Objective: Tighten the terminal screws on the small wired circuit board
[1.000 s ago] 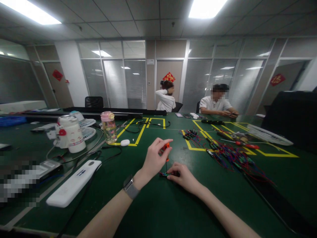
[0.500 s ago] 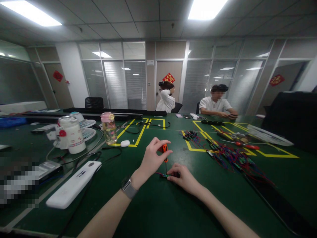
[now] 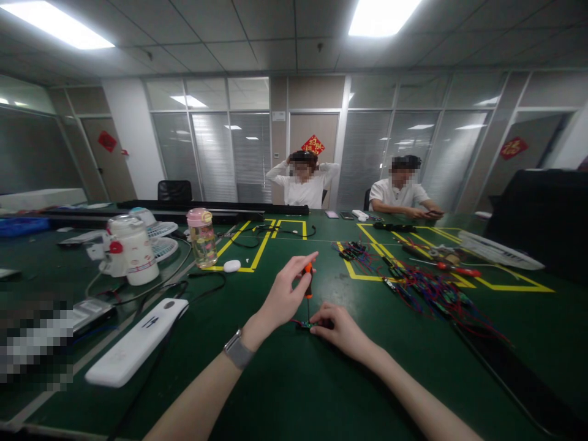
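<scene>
fingers of left hand (image 3: 282,297) pinch orange screwdriver (image 3: 309,278); right hand (image 3: 342,331) pins what looks like a small board (image 3: 304,324).

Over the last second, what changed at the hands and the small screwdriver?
The left hand re-gripped the orange-handled screwdriver: its fingers now stretch out past the handle, and the tool stands more upright. The right hand stayed pressing the small wired part to the green table.

Red diamond-shaped paper signs (image 3: 313,144) on the far door, with gold characters too blurred to read; same on the red diamonds at left (image 3: 106,140) and right (image 3: 514,147). Dark blue mark on the long white plastic device (image 3: 138,340) on the desk, unreadable.
</scene>
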Motion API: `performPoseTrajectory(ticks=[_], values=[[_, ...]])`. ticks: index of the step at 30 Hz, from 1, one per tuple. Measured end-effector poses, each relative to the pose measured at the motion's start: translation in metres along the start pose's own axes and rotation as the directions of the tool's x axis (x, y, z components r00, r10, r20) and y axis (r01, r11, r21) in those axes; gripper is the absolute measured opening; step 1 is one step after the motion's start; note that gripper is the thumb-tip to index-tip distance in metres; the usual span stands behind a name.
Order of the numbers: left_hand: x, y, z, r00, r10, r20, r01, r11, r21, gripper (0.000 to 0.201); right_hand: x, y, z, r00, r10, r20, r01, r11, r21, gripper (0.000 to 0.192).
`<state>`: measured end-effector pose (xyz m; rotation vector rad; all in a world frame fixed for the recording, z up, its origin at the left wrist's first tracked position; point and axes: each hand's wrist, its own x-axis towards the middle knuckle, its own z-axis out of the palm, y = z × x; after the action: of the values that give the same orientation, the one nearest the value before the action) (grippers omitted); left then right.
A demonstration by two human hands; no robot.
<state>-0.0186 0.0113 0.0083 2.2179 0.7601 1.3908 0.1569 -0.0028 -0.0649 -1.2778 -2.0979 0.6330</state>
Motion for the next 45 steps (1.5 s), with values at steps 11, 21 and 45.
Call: performPoseTrajectory(ticks=[11, 21, 45], values=[[-0.002, 0.001, 0.002, 0.999, 0.021, 0.029, -0.021, 1.000, -0.006, 0.045, 0.000, -0.001, 0.000, 1.000, 0.003, 0.005, -0.003, 1.000, 0.010, 0.010], [-0.005, -0.001, 0.008, 0.995, 0.051, -0.082, -0.034, 0.980, 0.197, 0.037, 0.001, 0.003, 0.001, 1.000, -0.002, 0.011, 0.002, 0.999, 0.032, 0.010], [-0.006, -0.002, 0.016, 0.990, 0.025, -0.142, 0.003, 0.981, 0.193, 0.035, 0.002, 0.006, 0.003, 1.000, -0.003, 0.015, 0.003, 0.998, 0.059, 0.011]])
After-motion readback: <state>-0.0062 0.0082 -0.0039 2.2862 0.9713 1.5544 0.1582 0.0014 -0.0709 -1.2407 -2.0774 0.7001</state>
